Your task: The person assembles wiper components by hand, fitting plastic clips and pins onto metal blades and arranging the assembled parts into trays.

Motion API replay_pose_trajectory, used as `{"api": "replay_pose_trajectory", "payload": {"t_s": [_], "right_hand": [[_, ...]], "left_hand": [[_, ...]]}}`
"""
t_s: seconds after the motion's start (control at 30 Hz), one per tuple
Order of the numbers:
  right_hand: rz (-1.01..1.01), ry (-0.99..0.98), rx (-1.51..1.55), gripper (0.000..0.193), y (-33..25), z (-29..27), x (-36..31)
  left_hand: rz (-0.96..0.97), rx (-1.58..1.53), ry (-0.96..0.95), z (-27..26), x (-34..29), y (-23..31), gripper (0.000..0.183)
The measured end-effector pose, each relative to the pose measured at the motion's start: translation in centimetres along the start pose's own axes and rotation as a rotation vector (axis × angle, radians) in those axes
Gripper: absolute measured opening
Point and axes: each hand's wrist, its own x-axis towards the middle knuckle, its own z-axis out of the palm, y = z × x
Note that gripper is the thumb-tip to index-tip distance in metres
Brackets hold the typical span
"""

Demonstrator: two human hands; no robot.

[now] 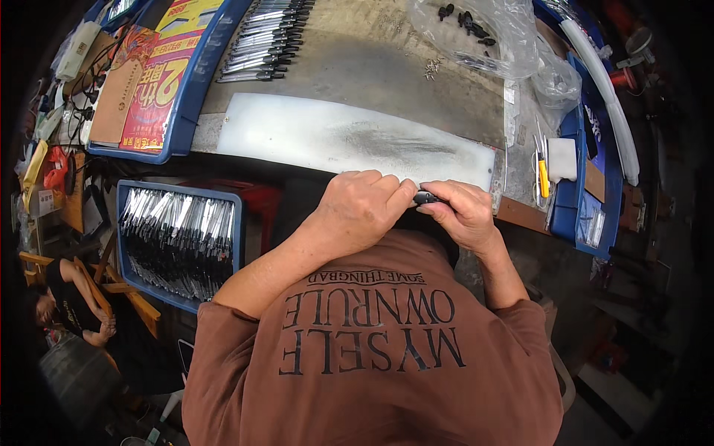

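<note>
Both my hands are pinched on one small dark part at the near edge of the white board. Left hand curls tight on its left end, right hand nips the other. Blue crate of bagged pieces at 9 o'clock, finished row at 11.

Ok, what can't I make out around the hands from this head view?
- Small dark part: mostly covered by the left hand and right hand; shape unclear.
- Black pieces in the clear bag: too small to tell.
- Blue bin contents: glare blurs them.
</note>
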Motion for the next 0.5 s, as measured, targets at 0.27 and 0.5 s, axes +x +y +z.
{"api": "replay_pose_trajectory", "payload": {"t_s": [0.27,0.5], "right_hand": [[-0.026,0.028,-0.043,0.019,0.08,0.11,-0.16],[-0.047,0.034,-0.06,0.018,-0.22,-0.01,-0.07]], "left_hand": [[-0.006,-0.014,-0.044,0.08,0.1,-0.17,0.018],[0.004,-0.049,0.03,0.31,0.02,0.28,0.018]]}}
